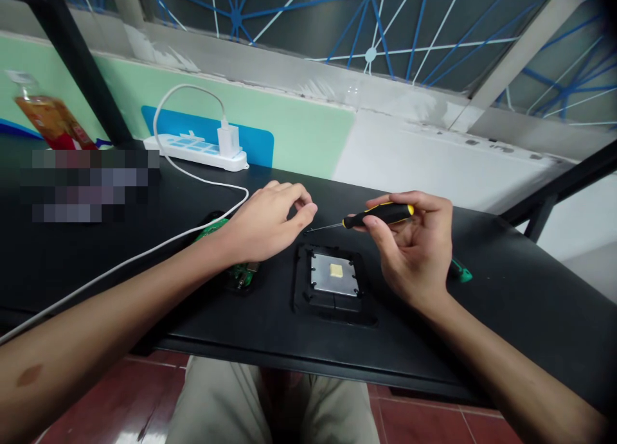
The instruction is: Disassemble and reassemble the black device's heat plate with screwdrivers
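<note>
My right hand (419,251) is closed round the black and yellow handle of a screwdriver (390,216), whose thin shaft points left. Close to the shaft's end, my left hand (272,216) is curled with thumb and index finger brought together; anything between their tips is hidden. A small dark bit shows at the shaft's tip, too small to name. Below the tip lies a black square housing (332,308) with a silver metal plate (322,283) and a pale yellow pad (336,270). Partly under my left forearm is a green circuit board (243,275).
Behind my right hand lies a green-ended tool (463,272), mostly hidden. A white power strip (193,150) with a plugged-in charger (228,139) stands at the wall. Its white cable (144,256) runs across the black table (270,328). A drink bottle (53,119) is at the far left.
</note>
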`<state>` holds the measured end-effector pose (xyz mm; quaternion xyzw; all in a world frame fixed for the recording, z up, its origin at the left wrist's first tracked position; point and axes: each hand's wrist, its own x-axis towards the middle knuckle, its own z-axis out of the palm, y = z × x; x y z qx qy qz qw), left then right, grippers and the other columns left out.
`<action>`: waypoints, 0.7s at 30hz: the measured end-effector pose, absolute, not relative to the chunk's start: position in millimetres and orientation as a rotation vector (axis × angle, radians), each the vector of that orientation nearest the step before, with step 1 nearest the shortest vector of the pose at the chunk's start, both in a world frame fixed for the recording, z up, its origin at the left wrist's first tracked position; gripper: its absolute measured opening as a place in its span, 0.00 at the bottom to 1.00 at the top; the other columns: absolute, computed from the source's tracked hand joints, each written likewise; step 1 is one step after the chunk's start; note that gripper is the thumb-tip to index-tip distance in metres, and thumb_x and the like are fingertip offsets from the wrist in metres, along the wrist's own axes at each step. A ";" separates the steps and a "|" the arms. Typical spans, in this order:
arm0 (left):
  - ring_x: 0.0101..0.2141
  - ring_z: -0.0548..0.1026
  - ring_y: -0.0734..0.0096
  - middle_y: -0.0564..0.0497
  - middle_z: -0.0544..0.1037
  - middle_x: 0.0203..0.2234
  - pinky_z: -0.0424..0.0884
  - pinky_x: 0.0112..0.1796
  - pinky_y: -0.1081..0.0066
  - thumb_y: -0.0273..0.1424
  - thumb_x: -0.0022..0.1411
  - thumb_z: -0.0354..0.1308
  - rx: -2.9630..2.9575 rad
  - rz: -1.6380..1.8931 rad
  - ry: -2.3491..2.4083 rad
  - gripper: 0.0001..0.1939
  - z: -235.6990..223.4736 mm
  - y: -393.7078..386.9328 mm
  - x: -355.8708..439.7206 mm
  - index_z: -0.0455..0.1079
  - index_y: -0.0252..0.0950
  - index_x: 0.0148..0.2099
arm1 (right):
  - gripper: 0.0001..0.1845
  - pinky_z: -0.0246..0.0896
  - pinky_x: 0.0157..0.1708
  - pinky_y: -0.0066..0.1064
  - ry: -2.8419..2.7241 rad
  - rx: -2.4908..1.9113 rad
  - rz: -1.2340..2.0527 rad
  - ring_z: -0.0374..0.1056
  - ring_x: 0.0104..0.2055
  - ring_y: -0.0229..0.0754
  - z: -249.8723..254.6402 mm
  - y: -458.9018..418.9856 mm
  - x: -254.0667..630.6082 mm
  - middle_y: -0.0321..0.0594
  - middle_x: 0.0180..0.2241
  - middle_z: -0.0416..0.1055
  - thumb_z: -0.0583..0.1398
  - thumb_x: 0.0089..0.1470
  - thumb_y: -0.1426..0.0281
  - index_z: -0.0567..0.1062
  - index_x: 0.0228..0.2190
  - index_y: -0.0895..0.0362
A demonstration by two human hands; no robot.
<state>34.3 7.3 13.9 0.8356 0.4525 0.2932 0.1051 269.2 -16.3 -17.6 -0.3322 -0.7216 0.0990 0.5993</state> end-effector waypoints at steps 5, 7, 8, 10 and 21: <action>0.47 0.74 0.56 0.48 0.81 0.44 0.68 0.47 0.59 0.41 0.72 0.45 2.464 0.822 1.350 0.19 14.4 6.7 35.2 0.74 0.37 0.47 | 0.20 0.85 0.38 0.35 -1.668 -0.766 0.228 0.82 0.39 0.39 -15.9 -16.7 268.9 0.37 0.45 0.74 0.66 0.60 0.73 0.66 0.49 0.48; 0.47 0.74 0.56 0.47 0.81 0.44 0.68 0.47 0.59 0.42 0.72 0.45 2.471 0.815 1.353 0.20 14.5 6.7 35.2 0.74 0.37 0.48 | 0.20 0.85 0.38 0.34 -1.670 -0.758 0.223 0.82 0.40 0.39 -15.1 -16.9 268.8 0.36 0.45 0.74 0.66 0.60 0.74 0.66 0.49 0.48; 0.47 0.74 0.56 0.47 0.81 0.44 0.69 0.47 0.59 0.42 0.72 0.45 2.474 0.811 1.356 0.20 14.4 6.7 35.2 0.75 0.37 0.48 | 0.20 0.85 0.38 0.34 -1.670 -0.753 0.218 0.81 0.40 0.39 -14.7 -17.0 268.7 0.36 0.45 0.74 0.65 0.60 0.74 0.66 0.49 0.48; 0.47 0.74 0.56 0.47 0.81 0.44 0.69 0.47 0.59 0.41 0.72 0.45 2.479 0.804 1.364 0.20 14.1 6.9 34.8 0.75 0.37 0.48 | 0.19 0.85 0.39 0.34 -1.670 -0.744 0.210 0.81 0.41 0.38 -14.1 -17.4 268.5 0.36 0.45 0.74 0.65 0.60 0.75 0.66 0.49 0.48; 0.47 0.75 0.56 0.47 0.81 0.43 0.69 0.48 0.58 0.41 0.73 0.45 2.501 0.785 1.361 0.19 15.4 6.5 35.0 0.75 0.37 0.48 | 0.19 0.84 0.40 0.35 -1.667 -0.791 0.254 0.80 0.41 0.39 -14.2 -18.2 268.8 0.37 0.45 0.74 0.65 0.60 0.72 0.66 0.49 0.48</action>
